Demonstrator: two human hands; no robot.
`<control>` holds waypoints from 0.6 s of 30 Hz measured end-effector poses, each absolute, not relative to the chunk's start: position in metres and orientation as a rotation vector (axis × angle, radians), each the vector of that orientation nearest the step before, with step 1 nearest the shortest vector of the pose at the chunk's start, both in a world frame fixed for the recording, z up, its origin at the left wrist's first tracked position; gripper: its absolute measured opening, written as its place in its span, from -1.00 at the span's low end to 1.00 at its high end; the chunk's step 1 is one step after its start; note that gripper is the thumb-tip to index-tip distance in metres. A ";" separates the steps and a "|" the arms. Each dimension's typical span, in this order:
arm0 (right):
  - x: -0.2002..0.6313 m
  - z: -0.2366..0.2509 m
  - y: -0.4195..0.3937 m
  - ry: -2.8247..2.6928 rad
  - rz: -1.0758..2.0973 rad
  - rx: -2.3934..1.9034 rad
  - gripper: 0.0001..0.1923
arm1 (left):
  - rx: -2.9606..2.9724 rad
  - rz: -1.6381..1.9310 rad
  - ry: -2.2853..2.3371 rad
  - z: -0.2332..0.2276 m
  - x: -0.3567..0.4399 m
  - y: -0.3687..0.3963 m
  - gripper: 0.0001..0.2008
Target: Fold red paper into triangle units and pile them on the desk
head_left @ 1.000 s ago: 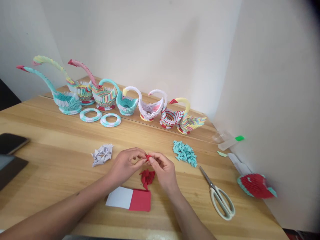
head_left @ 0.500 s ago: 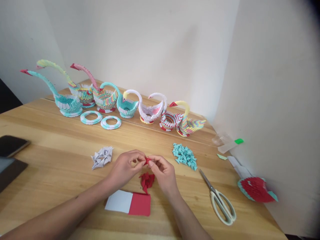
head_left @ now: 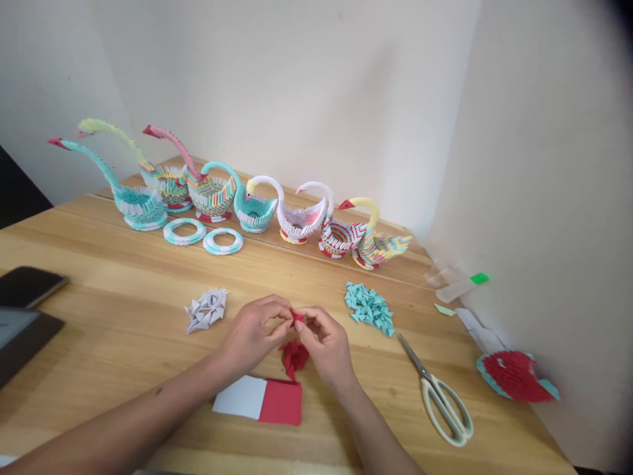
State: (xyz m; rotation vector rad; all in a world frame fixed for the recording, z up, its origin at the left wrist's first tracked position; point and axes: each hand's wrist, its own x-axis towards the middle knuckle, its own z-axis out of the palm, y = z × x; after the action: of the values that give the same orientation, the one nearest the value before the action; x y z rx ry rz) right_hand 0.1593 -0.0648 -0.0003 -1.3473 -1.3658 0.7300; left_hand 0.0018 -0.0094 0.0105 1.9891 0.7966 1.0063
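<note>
Both hands meet over the middle of the wooden surface (head_left: 99,264). Left hand (head_left: 252,333) and right hand (head_left: 324,343) pinch one small red paper piece (head_left: 297,317) between them, fingers clamped on it from either side, thumbs and forefingers doing the work.

Landmark: the red pile (head_left: 295,356) of folded units.
- The held piece sits just above and behind the pile, off the surface.
- Red-and-white sheet (head_left: 260,400) lies flat just in front of the pile.
- White folded units (head_left: 206,309) left of the pile, near.
- Teal folded units (head_left: 370,308) right of the pile and a little behind.
- Scissors (head_left: 440,396) further right, closed, blades pointing back toward the teal heap.
- Row of paper swans (head_left: 247,204) well behind the pile, along the wall; two teal rings (head_left: 202,236) in front of them.
- Phone (head_left: 30,285) far left.

Judgement on the fold: the piece is tiny, so grip close to the crease line, line up the edges before pressing, then run a nail along the fold for a sharp edge. Work low over the pile so a slipped piece lands near it.
</note>
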 end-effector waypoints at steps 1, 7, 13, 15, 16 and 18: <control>0.159 -0.001 -0.065 -1.365 0.729 -1.345 -0.84 | 2.003 1.012 0.797 0.010 0.002 -0.010 -0.86; 0.156 0.004 -0.067 -1.449 0.592 -1.360 -0.83 | 2.240 1.103 0.768 0.005 0.003 -0.016 -0.83; 0.159 0.001 -0.067 -1.406 0.571 -1.383 -0.88 | 2.101 1.080 0.759 0.005 0.005 -0.019 -0.86; 0.159 0.000 -0.066 -1.339 0.635 -1.397 -0.92 | 1.873 1.004 0.833 0.006 0.005 -0.016 -0.89; 0.159 0.000 -0.066 -1.313 0.656 -1.406 -0.94 | 1.764 0.963 0.860 0.006 0.005 -0.015 -0.89; 0.159 0.002 -0.065 -1.279 0.676 -1.420 -0.96 | 1.622 0.894 0.870 0.005 0.005 -0.013 -0.87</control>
State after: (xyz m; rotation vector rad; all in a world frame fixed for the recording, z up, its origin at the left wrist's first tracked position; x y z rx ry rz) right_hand 0.1587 -0.0654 0.0018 -1.4196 -1.2794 0.6759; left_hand 0.0055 -0.0126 0.0054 1.6218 0.8696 0.8937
